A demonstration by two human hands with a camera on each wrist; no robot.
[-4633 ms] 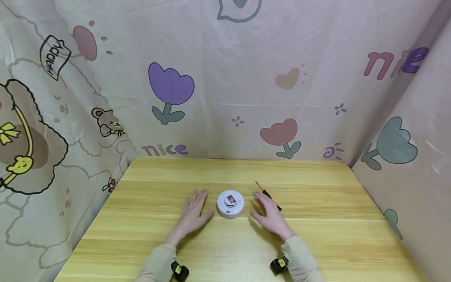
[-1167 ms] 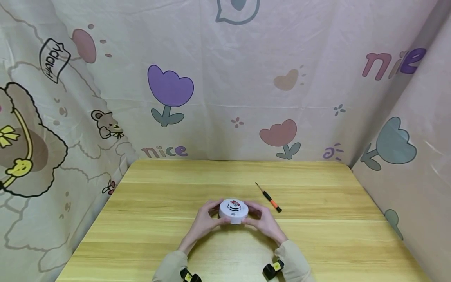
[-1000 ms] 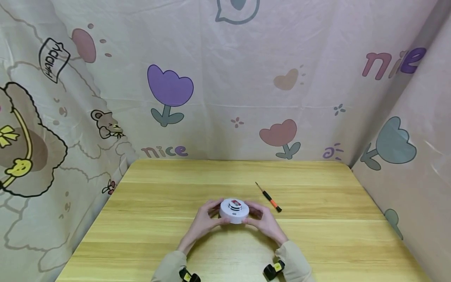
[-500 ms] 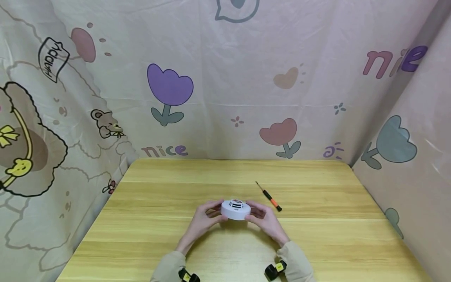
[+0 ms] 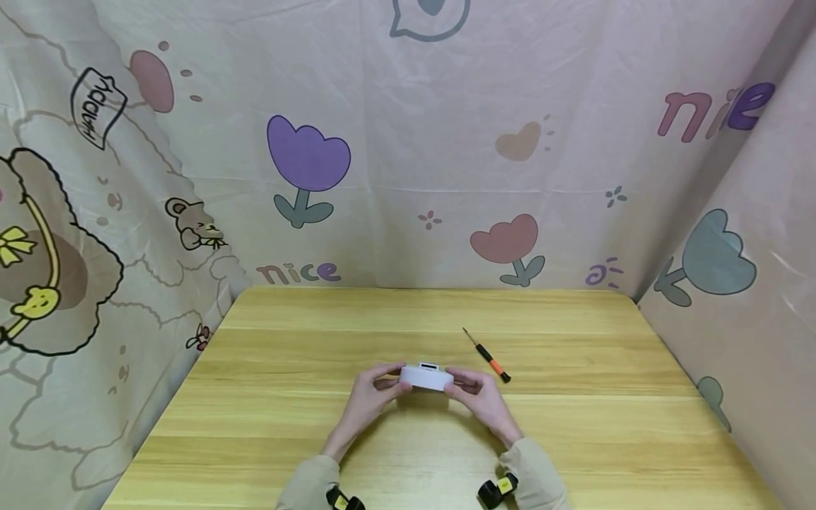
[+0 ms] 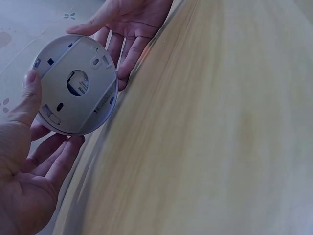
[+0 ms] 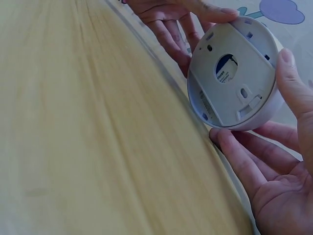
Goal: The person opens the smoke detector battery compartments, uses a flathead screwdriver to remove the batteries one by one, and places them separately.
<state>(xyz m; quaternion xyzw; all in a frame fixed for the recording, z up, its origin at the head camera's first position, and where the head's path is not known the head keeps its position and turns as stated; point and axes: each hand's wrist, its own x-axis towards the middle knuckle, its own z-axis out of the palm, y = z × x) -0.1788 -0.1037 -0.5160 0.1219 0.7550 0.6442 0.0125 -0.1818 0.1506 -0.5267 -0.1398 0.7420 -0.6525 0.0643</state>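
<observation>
Round white smoke detector [image 5: 426,376] held clear of the wooden table [image 5: 319,425], above its middle toward the near edge, tipped with top facing away. Pale grey underside [image 6: 78,88] toward the wrist cameras: central round hole showing blue, small slots, keyhole cutouts. Left hand [image 5: 368,397] and right hand [image 5: 479,397] curled round opposite rim edges, thumbs on top. Orange-handled screwdriver [image 5: 489,358] just right, lying flat.

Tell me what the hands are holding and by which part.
Both hands, the left hand and the right hand, hold the round white smoke detector by its rim, on opposite sides, lifted off the table.
</observation>
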